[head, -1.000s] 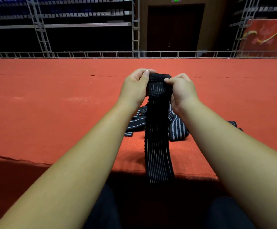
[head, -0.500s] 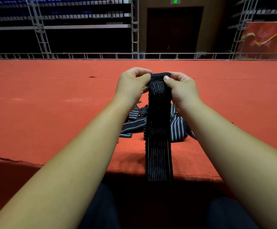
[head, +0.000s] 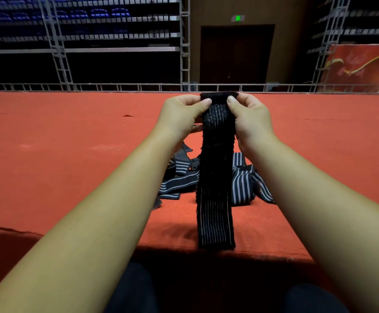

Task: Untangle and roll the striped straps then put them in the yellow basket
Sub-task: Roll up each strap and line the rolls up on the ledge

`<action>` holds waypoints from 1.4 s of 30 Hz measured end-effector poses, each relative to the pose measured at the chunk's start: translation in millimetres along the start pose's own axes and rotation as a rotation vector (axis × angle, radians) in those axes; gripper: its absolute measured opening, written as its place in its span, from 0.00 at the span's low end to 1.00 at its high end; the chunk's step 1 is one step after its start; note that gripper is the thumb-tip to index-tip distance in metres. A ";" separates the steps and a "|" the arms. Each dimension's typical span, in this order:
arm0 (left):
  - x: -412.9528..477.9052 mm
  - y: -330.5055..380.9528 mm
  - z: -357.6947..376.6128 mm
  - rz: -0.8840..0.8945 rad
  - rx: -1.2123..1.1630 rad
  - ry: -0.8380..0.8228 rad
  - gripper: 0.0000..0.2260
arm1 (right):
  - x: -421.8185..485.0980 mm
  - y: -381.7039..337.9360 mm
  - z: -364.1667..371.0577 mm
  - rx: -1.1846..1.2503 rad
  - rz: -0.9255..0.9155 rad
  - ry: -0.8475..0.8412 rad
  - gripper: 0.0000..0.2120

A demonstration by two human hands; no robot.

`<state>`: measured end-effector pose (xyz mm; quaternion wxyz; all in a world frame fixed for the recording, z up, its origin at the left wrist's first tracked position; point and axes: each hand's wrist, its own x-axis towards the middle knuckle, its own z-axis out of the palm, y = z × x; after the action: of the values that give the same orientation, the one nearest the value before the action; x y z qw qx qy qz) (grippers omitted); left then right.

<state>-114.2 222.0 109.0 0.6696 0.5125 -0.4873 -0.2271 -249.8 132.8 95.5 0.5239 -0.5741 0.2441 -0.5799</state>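
Now left hand (head: 181, 115) and right hand (head: 253, 119) pinch the top of the striped strap (head: 215, 177); green sign (head: 237, 18) illegible.

Count on inspection. Hands: two, your left hand (head: 179, 116) and your right hand (head: 253, 119). Striped straps raised between them: one, the held strap (head: 215, 188). Straps lying on the red mat (head: 71, 154): one tangled heap (head: 242, 185); you cannot get a strap count from it, since the bands overlap and the held strap covers its middle. Red mats: one. Beyond the mat you have one dark door (head: 236, 55), one green sign (head: 237, 18) above it, and one red banner (head: 360, 66) at the far right.
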 end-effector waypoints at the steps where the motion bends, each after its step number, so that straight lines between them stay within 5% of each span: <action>1: 1.0 4.3 0.6 0.011 0.012 -0.004 0.04 | 0.3 -4.2 -0.2 0.003 -0.004 -0.001 0.09; 14: 14.7 33.6 11.6 0.078 0.048 0.056 0.08 | -27.5 -22.6 -6.6 -0.097 0.213 -0.281 0.25; 24: 11.6 21.0 2.3 0.082 0.076 0.110 0.06 | -35.1 -3.2 -19.8 -0.070 0.439 -0.518 0.15; 33: -5.1 -46.6 -6.9 -0.102 0.067 0.116 0.05 | -66.6 44.2 -35.8 -0.231 0.712 -0.716 0.10; 42: -9.5 -135.4 -12.8 -0.329 0.069 0.078 0.02 | -63.9 116.7 -51.1 -0.422 0.818 -0.657 0.05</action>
<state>-80.4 185.3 -17.9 0.6238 0.6165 -0.3779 -0.2965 -272.0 134.5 -45.3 0.6285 -0.6753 0.3815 -0.0590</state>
